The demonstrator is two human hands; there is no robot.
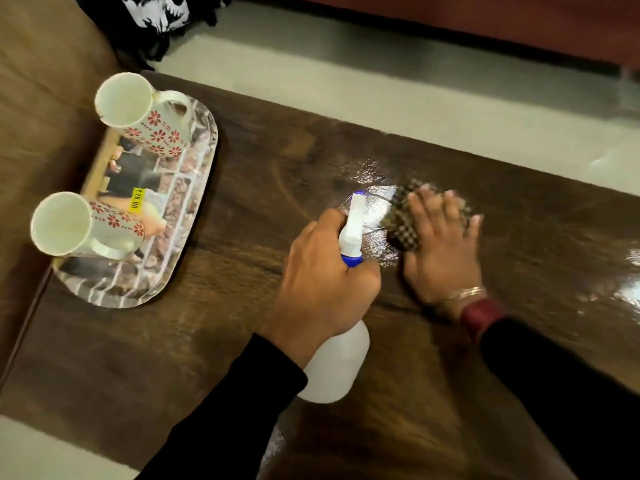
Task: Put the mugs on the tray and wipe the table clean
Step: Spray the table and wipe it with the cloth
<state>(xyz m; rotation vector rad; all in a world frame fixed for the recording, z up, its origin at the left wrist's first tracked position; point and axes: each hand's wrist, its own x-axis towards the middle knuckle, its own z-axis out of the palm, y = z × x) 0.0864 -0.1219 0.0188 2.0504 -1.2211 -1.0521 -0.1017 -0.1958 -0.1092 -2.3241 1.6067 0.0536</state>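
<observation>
Two white mugs with red flower patterns stand on the printed tray (194, 188) at the table's left end: one mug (145, 123) at the far end, the other mug (83, 226) at the near end. My left hand (322, 275) grips a white spray bottle (341, 358) by its neck, nozzle pointing away from me. My right hand (443, 244) lies flat, pressing a checked cloth (405, 220) onto the dark wooden table (242, 358). A wet shiny patch (372, 206) spreads beside the cloth.
A brown sofa (38, 98) borders the table on the left, with a black and white cushion (156, 15) at the top. Pale floor (381, 98) runs beyond the table's far edge. More wet glare (627, 292) shows at the right.
</observation>
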